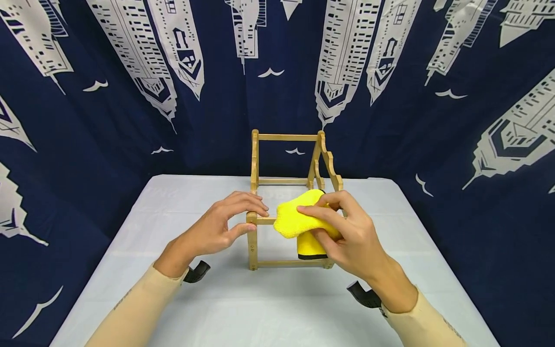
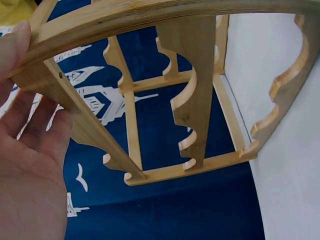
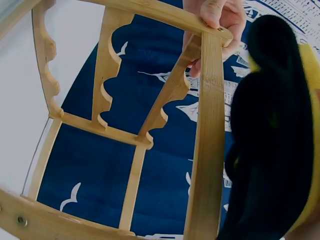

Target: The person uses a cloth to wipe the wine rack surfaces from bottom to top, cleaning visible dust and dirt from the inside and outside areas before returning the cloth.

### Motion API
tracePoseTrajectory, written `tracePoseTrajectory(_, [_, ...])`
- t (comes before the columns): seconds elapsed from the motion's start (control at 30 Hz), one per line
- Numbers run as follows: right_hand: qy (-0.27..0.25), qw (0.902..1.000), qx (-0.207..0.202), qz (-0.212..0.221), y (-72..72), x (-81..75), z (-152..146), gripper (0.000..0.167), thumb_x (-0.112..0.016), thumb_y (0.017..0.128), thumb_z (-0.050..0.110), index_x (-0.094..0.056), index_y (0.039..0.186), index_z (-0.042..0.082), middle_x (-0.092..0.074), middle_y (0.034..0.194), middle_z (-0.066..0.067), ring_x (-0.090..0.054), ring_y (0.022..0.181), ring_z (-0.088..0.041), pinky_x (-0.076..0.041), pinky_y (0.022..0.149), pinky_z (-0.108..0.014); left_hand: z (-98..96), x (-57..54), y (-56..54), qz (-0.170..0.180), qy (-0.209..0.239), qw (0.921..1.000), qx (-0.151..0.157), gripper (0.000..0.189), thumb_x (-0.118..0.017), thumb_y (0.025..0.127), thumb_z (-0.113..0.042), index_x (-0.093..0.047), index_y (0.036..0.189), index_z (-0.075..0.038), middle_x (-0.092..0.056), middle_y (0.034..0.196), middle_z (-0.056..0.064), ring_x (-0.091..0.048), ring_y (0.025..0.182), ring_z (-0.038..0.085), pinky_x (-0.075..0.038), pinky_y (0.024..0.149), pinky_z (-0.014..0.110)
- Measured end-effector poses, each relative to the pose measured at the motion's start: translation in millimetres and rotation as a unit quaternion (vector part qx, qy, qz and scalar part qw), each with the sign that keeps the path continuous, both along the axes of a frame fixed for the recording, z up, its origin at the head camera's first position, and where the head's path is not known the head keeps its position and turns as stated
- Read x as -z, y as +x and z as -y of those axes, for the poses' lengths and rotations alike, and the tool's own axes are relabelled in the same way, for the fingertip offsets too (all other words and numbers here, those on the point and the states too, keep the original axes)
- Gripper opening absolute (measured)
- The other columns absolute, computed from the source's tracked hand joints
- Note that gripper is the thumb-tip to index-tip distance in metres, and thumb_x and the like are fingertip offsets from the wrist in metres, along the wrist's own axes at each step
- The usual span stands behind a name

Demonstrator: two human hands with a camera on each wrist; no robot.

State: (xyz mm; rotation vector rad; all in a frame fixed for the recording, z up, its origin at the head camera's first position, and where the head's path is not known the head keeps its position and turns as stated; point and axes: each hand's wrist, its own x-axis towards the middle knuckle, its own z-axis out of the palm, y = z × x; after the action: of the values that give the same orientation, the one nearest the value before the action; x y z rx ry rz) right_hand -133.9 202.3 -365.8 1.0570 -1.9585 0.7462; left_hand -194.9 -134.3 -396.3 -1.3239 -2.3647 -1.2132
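The work in hand looks like wiping down the wooden rack (image 1: 253,246), which stands upright on the white-covered worktop (image 1: 269,308), and the stroke seems to be on its near upper rail (image 1: 265,220). The right hand (image 1: 360,236) pinches a folded yellow cloth (image 1: 299,219) with black edging between thumb and fingers, at the right part of that rail, one fold hanging below it. The left hand (image 1: 221,224) holds the rack's near left corner, thumb on one side and fingers on the other, apparently to steady it. The next move would call for pressing the cloth round the rail and drawing it along the wood while the left hand keeps the corner firm. Whether the cloth actually touches the rail is hard to tell, since the cloth itself covers the spot. Most of the near right post is hidden by the cloth and right hand. In the right wrist view a dark, blurred shape (image 3: 272,130) blocks nearly all of that hand; its nature is unclear. The left wrist view cuts the cloth to a yellow corner.
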Motion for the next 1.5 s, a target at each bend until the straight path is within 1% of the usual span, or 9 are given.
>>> tracePoseTrajectory(0.13, [0.039,0.9977,0.033,0.044,-1.1,-2.3,6,0.048,-0.086,0.092,-0.006,-0.088,0.132,0.021,-0.072,0.126,-0.014,-0.068,0.118,-0.030,-0.063,0.101,-0.029,2.3,5.7,2.0,0.004,0.026,0.9995,-0.014,0.043,-0.085,0.106,-0.006,-0.077,0.146,-0.021,-0.075,0.150,-0.003,-0.069,0.148,0.023,-0.059,0.129,0.046])
tracePoseTrajectory(0.27, [0.086,0.9928,0.055,0.064,-5.5,-10.4,18,0.052,-0.084,0.096,-0.009,-0.087,0.132,0.027,-0.074,0.130,-0.010,-0.067,0.121,-0.032,-0.068,0.098,-0.046,4.0,9.6,1.7,0.041,0.067,0.9967,-0.018,0.042,-0.088,0.104,-0.005,-0.075,0.142,-0.019,-0.075,0.145,-0.002,-0.073,0.142,0.020,-0.065,0.121,0.039])
tracePoseTrajectory(0.33, [0.112,0.9900,0.052,0.068,-9.9,-15.4,27,0.050,-0.083,0.098,-0.008,-0.087,0.133,0.028,-0.076,0.132,-0.009,-0.066,0.120,-0.032,-0.068,0.096,-0.048,5.2,9.9,1.1,0.050,0.076,0.9957,-0.016,0.039,-0.087,0.105,-0.004,-0.076,0.140,-0.018,-0.076,0.143,0.000,-0.074,0.139,0.021,-0.067,0.117,0.040])
tracePoseTrajectory(0.47, [0.163,0.9810,0.034,0.100,-16.3,-19.7,42,0.045,-0.076,0.102,-0.002,-0.085,0.136,0.026,-0.078,0.137,-0.006,-0.069,0.125,-0.030,-0.067,0.099,-0.046,8.3,7.5,1.4,0.058,0.080,0.9950,-0.008,0.037,-0.084,0.106,-0.002,-0.078,0.138,-0.020,-0.077,0.142,0.002,-0.075,0.137,0.022,-0.070,0.112,0.042])
tracePoseTrajectory(0.6, [0.189,0.9704,0.051,0.141,-15.5,-14.5,50,0.037,-0.071,0.102,0.020,-0.082,0.137,0.024,-0.079,0.139,0.000,-0.071,0.125,-0.023,-0.065,0.093,-0.041,9.5,5.9,1.8,0.070,0.082,0.9942,0.003,0.037,-0.083,0.107,-0.001,-0.079,0.138,-0.020,-0.077,0.143,0.002,-0.075,0.138,0.022,-0.070,0.111,0.040])
tracePoseTrajectory(0.77, [0.173,0.9715,0.078,0.142,-15.4,-8.3,61,0.032,-0.078,0.110,0.048,-0.081,0.128,0.021,-0.082,0.123,0.003,-0.071,0.102,-0.018,-0.058,0.078,-0.033,10.2,4.8,2.2,0.076,0.085,0.9935,0.004,0.035,-0.081,0.108,-0.002,-0.080,0.138,-0.019,-0.077,0.144,0.002,-0.074,0.139,0.022,-0.070,0.111,0.044])
tracePoseTrajectory(0.9, [0.141,0.9755,0.086,0.145,-16.6,-6.8,69,0.031,-0.090,0.104,0.046,-0.083,0.120,0.020,-0.083,0.105,0.006,-0.065,0.083,-0.014,-0.050,0.067,-0.028,10.9,5.2,3.0,0.078,0.090,0.9929,0.001,0.034,-0.081,0.107,0.000,-0.080,0.137,-0.017,-0.077,0.143,0.003,-0.074,0.139,0.023,-0.070,0.110,0.049])
tracePoseTrajectory(1.0, [0.129,0.9730,0.094,0.167,-16.5,-6.8,71,0.034,-0.096,0.099,0.044,-0.085,0.122,0.021,-0.086,0.103,0.008,-0.062,0.077,-0.011,-0.050,0.067,-0.027,10.8,5.5,3.5,0.080,0.091,0.9926,-0.003,0.035,-0.082,0.106,0.000,-0.080,0.136,-0.017,-0.077,0.143,0.003,-0.075,0.140,0.023,-0.071,0.110,0.049])
tracePoseTrajectory(1.5, [0.166,0.9486,0.140,0.230,-12.6,-18.5,36,0.037,-0.104,0.091,0.035,-0.089,0.124,0.026,-0.088,0.106,0.009,-0.065,0.081,-0.008,-0.055,0.066,-0.024,7.4,4.4,5.9,0.037,0.088,0.9953,-0.016,0.033,-0.084,0.105,-0.002,-0.082,0.133,-0.021,-0.079,0.140,0.000,-0.078,0.134,0.021,-0.073,0.105,0.042])
